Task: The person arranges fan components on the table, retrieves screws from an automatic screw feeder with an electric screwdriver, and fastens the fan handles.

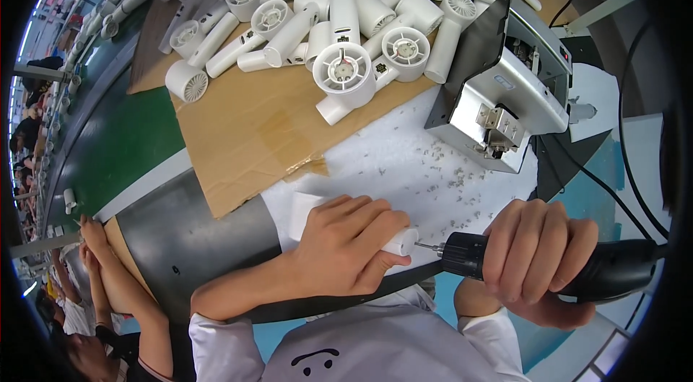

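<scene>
My left hand (350, 243) is wrapped round a white hair dryer housing (399, 242), holding it low over the near edge of the table. Most of that housing is hidden by my fingers; its handle end points right and another part shows left of the hand. My right hand (538, 255) grips a black electric screwdriver (465, 255) lying sideways. Its thin metal bit (429, 246) points left at the handle end, touching it or nearly so; I cannot tell which. No screw can be made out on the bit.
Many white housings (343, 75) lie heaped on cardboard (238, 140) at the far side. Small screws (455, 183) are scattered over a white sheet (390, 144). A silver and black screw feeder (505, 86) stands at right, near black cables (599, 183). A co-worker's arms (123, 274) are at left beside a green conveyor (137, 140).
</scene>
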`<control>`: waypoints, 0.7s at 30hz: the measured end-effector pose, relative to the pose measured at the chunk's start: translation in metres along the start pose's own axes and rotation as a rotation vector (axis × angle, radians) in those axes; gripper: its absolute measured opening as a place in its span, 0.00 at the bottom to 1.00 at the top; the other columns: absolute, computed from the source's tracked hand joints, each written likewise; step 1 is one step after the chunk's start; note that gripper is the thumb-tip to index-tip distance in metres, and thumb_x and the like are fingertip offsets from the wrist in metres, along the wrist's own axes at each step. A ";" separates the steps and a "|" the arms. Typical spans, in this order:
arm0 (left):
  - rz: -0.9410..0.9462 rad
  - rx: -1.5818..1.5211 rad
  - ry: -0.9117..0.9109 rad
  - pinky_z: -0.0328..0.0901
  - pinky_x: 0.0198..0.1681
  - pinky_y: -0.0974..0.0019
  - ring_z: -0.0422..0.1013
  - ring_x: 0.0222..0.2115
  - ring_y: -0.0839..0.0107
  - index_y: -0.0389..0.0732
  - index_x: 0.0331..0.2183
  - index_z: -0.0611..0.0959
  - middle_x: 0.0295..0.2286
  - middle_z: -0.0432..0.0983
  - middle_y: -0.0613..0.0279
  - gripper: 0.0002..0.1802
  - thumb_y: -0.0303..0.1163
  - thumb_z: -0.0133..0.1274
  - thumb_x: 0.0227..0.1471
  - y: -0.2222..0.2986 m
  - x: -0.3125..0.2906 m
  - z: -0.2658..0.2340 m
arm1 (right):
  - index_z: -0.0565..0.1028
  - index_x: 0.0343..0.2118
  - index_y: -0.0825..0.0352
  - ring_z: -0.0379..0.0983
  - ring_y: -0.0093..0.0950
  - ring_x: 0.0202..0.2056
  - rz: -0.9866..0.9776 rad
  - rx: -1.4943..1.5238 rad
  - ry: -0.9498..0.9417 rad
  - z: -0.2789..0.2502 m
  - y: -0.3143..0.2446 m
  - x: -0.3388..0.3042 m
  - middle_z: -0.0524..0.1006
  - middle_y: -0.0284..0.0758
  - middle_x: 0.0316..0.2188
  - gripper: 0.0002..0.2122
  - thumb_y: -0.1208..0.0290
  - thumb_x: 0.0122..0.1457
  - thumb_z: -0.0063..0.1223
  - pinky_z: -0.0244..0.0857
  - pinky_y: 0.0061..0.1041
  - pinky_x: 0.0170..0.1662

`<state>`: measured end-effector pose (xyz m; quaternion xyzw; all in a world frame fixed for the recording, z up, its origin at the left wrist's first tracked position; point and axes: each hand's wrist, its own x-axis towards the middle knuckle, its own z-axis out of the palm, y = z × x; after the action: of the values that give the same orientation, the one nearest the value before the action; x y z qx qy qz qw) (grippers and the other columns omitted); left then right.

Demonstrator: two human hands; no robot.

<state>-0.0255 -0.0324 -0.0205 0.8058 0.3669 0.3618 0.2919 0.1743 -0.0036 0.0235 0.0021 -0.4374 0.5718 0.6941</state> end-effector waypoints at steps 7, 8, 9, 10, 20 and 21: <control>-0.634 0.590 0.311 0.64 0.20 0.59 0.72 0.15 0.57 0.37 0.20 0.80 0.16 0.74 0.53 0.16 0.41 0.60 0.45 -0.055 -0.007 -0.092 | 0.63 0.25 0.61 0.64 0.16 0.12 -0.013 -0.207 0.167 -0.034 -0.034 0.004 0.68 0.26 0.13 0.17 0.57 0.52 0.58 0.64 0.16 0.21; -0.694 0.823 0.244 0.64 0.25 0.60 0.70 0.17 0.58 0.34 0.24 0.79 0.15 0.73 0.56 0.14 0.37 0.59 0.46 -0.072 -0.017 -0.113 | 0.62 0.28 0.61 0.63 0.16 0.15 0.030 -0.223 0.086 -0.042 -0.043 0.008 0.66 0.25 0.15 0.17 0.55 0.54 0.55 0.61 0.17 0.24; -0.648 0.929 0.312 0.65 0.27 0.56 0.73 0.22 0.52 0.34 0.20 0.79 0.19 0.75 0.50 0.17 0.40 0.60 0.45 -0.088 -0.024 -0.124 | 0.62 0.28 0.61 0.63 0.16 0.15 0.024 -0.231 0.080 -0.042 -0.043 0.013 0.66 0.25 0.15 0.17 0.55 0.54 0.55 0.61 0.17 0.24; -0.569 0.902 0.345 0.65 0.31 0.57 0.73 0.26 0.51 0.34 0.24 0.80 0.22 0.75 0.49 0.15 0.38 0.60 0.44 -0.091 -0.022 -0.127 | 0.62 0.28 0.61 0.63 0.17 0.16 0.004 -0.282 0.092 -0.042 -0.042 0.017 0.66 0.26 0.16 0.17 0.54 0.55 0.54 0.60 0.18 0.25; -0.249 0.535 0.360 0.67 0.41 0.60 0.72 0.36 0.53 0.33 0.42 0.78 0.35 0.74 0.50 0.21 0.20 0.60 0.42 -0.121 0.066 -0.092 | 0.61 0.31 0.65 0.57 0.20 0.18 0.023 -0.677 -0.006 -0.058 -0.015 0.043 0.62 0.29 0.18 0.15 0.56 0.60 0.43 0.57 0.25 0.27; -0.249 0.529 0.356 0.67 0.41 0.60 0.72 0.36 0.53 0.33 0.42 0.78 0.35 0.74 0.50 0.21 0.20 0.60 0.42 -0.118 0.068 -0.091 | 0.61 0.31 0.65 0.57 0.20 0.18 0.033 -0.661 0.006 -0.061 -0.014 0.041 0.62 0.30 0.18 0.14 0.57 0.61 0.43 0.57 0.25 0.26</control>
<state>-0.1106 0.1070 -0.0304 0.7269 0.5889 0.3504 0.0459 0.2210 0.0544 0.0182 -0.2322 -0.5973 0.4101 0.6490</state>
